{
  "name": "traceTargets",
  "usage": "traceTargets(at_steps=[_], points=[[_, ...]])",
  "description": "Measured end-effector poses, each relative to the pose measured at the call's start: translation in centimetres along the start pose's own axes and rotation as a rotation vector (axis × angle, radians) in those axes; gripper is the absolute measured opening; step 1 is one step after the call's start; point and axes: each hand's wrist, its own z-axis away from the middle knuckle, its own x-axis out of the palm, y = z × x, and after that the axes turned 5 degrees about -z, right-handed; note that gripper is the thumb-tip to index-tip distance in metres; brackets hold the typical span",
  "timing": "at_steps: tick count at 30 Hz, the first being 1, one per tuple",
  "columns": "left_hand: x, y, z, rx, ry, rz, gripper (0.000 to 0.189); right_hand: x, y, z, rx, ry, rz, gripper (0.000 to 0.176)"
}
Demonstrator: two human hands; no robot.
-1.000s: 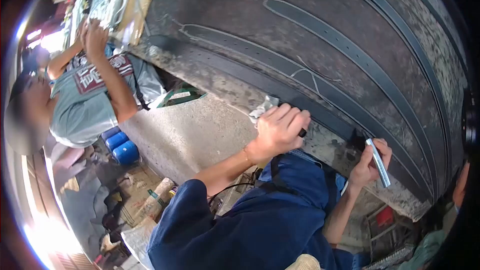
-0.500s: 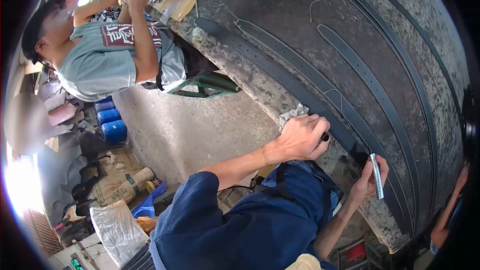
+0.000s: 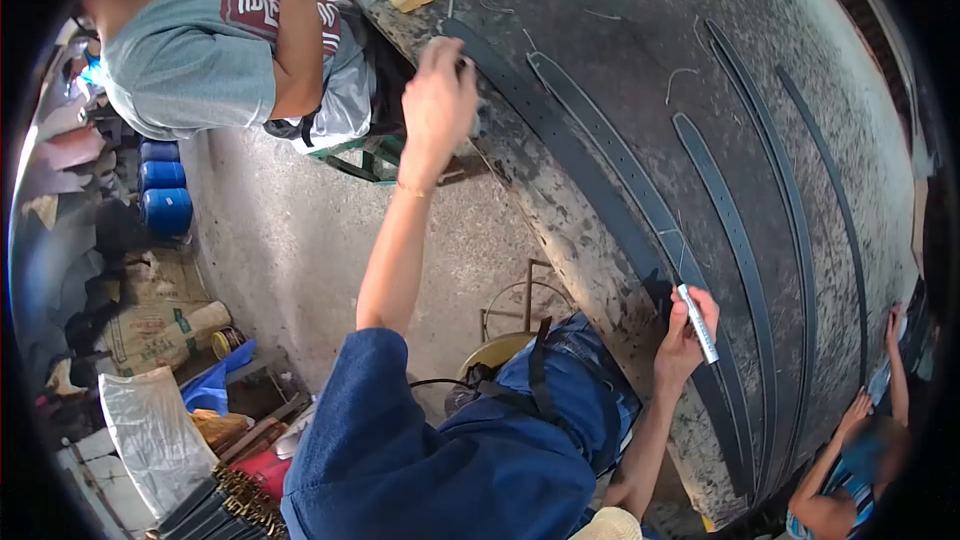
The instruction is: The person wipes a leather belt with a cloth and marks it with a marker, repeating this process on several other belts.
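My right hand (image 3: 682, 340) grips a silver marker (image 3: 697, 323) with dark lettering along its barrel. The marker's upper end is over the stitched black belt strap (image 3: 612, 145). Blurred by motion, my left hand (image 3: 438, 105) is at the table's edge beside the far end of a plain black strap (image 3: 560, 130). Its fingers are curled, with a small black piece like a marker cap (image 3: 464, 64) at them; whether the cloth is still there is hidden. Farther right lie another stitched strap (image 3: 728, 205), a long black strap (image 3: 775, 155) and a thin strap (image 3: 830, 160).
The straps lie on a worn, dark table (image 3: 640, 0) with loose threads. A co-worker in a grey shirt (image 3: 190, 50) sits at its far left; another person's arm (image 3: 845, 430) reaches in at lower right. Blue drums (image 3: 165, 210) and scraps stand left on the floor.
My left hand has swept up and left along the plain strap, from near my lap to its far end. My right hand still holds the marker. The whole view has shifted.
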Motion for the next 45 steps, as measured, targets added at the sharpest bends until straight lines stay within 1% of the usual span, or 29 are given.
traceTargets(at_steps=[1,3,4,6,7,9,11,14,15,17,18,20,21,22,23,25,27,29,30,32,33,35,36,37,39,41,43,44,45], points=[[0.4,-1.7,-1.2,-0.043,0.017,0.053,0.029,-0.1,0.7,0.4,-0.012,-0.009,0.003,0.027],[1.0,-3.8,-2.8,-0.204,-0.004,0.111,0.031,-0.4,1.6,0.8,-0.018,0.048,-0.024,0.028],[1.1,-4.5,-3.2,-0.210,0.003,0.113,0.031,-0.6,1.6,0.8,-0.002,0.035,-0.027,0.028],[1.4,-5.0,-3.8,-0.300,-0.065,0.276,0.032,-0.8,1.4,0.9,0.008,0.029,-0.015,0.027],[1.8,-5.3,-4.1,-0.302,-0.058,0.282,0.032,-0.8,1.4,0.9,0.025,0.028,-0.008,0.027],[2.4,-5.6,-4.0,-0.207,-0.027,0.355,0.030,-1.1,1.6,0.9,0.015,0.015,-0.012,0.025],[2.5,-5.7,-3.6,-0.208,-0.026,0.346,0.029,-1.5,1.5,1.1,0.061,-0.003,-0.039,0.025],[2.0,-5.6,-3.9,-0.199,-0.106,0.367,0.026,-2.8,1.4,1.5,0.073,-0.016,-0.040,0.025],[1.1,-5.3,-4.3,-0.311,-0.281,0.378,0.026,-3.4,1.5,1.7,0.076,-0.010,-0.033,0.025],[1.6,-5.8,-4.4,-0.154,-0.236,0.436,0.025,-4.5,1.5,2.1,0.100,0.000,-0.073,0.025],[1.5,-5.6,-4.3,-0.152,-0.238,0.439,0.025,-4.9,1.7,2.2,0.087,0.038,-0.092,0.023],[1.0,-4.9,-3.6,-0.160,-0.319,0.453,0.023,-6.3,2.0,2.4,0.092,0.060,-0.116,0.022],[0.7,-4.4,-3.2,-0.158,-0.324,0.456,0.023,-7.1,2.1,2.5,0.095,0.079,-0.142,0.022],[0.5,-4.0,-2.8,-0.115,-0.308,0.415,0.022,-7.7,2.6,2.6,0.086,0.122,-0.142,0.023],[0.3,-3.5,-2.3,-0.073,-0.293,0.372,0.021,-8.5,2.9,2.8,0.091,0.125,-0.140,0.023],[0.0,-2.9,-1.4,-0.057,-0.293,0.323,0.019,-9.6,3.6,2.9,0.052,0.128,-0.222,0.023],[-0.1,-2.4,-0.5,-0.048,-0.305,0.357,0.018,-9.8,3.4,2.5,0.050,0.154,-0.218,0.021],[0.1,-2.0,0.3,-0.019,-0.303,0.340,0.017,-9.7,3.2,1.7,0.098,0.216,-0.102,0.019],[0.4,-1.8,0.7,0.030,-0.237,0.339,0.015,-9.0,2.5,0.8,0.129,0.209,-0.158,0.017],[1.3,-1.7,1.7,0.099,-0.095,0.321,0.011,-5.5,1.1,-1.6,0.106,0.190,-0.131,0.016],[1.5,-1.5,1.9,0.094,-0.096,0.320,0.011,-3.1,0.2,-3.1,0.077,0.180,-0.106,0.015],[1.5,-1.1,2.3,0.091,-0.025,0.279,0.014,1.4,-1.2,-5.9,0.015,-0.064,-0.234,0.016],[1.3,-1.0,2.5,0.092,-0.041,0.270,0.022,4.4,-3.2,-7.2,0.068,-0.103,-0.284,0.017],[1.3,-1.2,2.7,0.081,-0.039,0.269,0.022,7.5,-5.0,-8.5,0.120,-0.142,-0.334,0.019],[1.5,-1.6,3.0,0.232,-0.019,0.206,0.030,12.1,-5.6,-11.4,0.086,-0.365,-0.422,0.020],[1.7,-1.9,3.2,0.200,-0.030,0.230,0.031,16.4,-5.1,-13.8,0.045,-0.518,-0.422,0.013],[2.2,-2.1,3.3,0.182,-0.011,0.237,0.030,19.7,-4.8,-15.3,0.046,-0.562,-0.370,0.011],[2.4,-2.0,3.2,0.194,0.036,0.247,0.030,20.9,-4.4,-15.7,0.029,-0.557,-0.319,0.014],[2.5,-2.0,3.3,0.175,0.036,0.245,0.030,21.3,-4.0,-15.8,0.035,-0.573,-0.311,0.014]])
